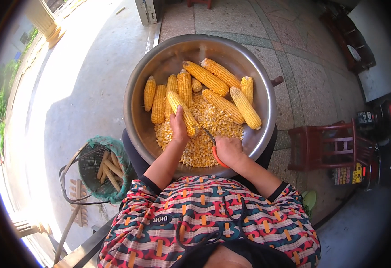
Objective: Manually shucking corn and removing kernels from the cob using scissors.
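Observation:
My left hand grips a yellow corn cob that slants across the middle of a wide metal basin. Its lower end points towards my right hand, which is closed around orange-handled scissors. The dark blades reach close to that end of the cob; whether they touch it I cannot tell. Under both hands lies a heap of loose corn kernels. Several whole cobs lean along the basin's far wall, among them a dark-tipped cob and a paler cob. The basin sits over my lap.
Left of me stands a basket edged with green netting, holding several stripped cobs. A wooden rake head lies beside it. To the right are a red wooden chair and a green object on the floor.

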Tool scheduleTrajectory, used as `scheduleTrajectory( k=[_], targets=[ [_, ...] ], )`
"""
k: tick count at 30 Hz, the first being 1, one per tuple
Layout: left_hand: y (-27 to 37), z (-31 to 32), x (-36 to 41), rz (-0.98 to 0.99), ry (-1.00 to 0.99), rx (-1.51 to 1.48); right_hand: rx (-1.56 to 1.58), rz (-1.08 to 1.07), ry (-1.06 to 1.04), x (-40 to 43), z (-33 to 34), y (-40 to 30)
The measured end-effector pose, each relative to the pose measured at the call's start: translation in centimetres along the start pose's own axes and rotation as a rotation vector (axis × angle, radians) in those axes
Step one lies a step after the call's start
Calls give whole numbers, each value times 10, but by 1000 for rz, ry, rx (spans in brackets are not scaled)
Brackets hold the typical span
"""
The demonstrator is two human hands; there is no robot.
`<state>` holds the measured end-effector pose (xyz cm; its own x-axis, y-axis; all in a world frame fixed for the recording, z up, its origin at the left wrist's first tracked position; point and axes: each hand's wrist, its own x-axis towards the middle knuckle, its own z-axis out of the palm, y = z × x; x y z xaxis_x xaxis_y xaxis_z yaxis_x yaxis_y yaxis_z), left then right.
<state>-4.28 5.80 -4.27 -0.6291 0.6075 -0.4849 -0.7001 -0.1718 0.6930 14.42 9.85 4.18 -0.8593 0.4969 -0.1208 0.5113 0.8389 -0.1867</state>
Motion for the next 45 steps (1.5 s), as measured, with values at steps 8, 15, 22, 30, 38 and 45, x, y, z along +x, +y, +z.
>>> scheduleTrajectory(
  k=[8,15,22,30,38,45],
  targets=[
    [8,17,-16,82,78,59,49,6,52,-17,-27,2],
    [-4,2,-3,98,117,115,19,-31,-21,-4,-20,-4],
    [-12,4,-5,203,124,187,-22,-11,-53,10,-21,-12],
    [0,4,1,278,91,164,38,-22,-86,39,-3,-16],
    [2,3,-3,208,23,131,1148,235,-609,44,-17,19],
    [0,-12,10,75,-153,194,1574,204,-878,44,-14,47]
  ],
)
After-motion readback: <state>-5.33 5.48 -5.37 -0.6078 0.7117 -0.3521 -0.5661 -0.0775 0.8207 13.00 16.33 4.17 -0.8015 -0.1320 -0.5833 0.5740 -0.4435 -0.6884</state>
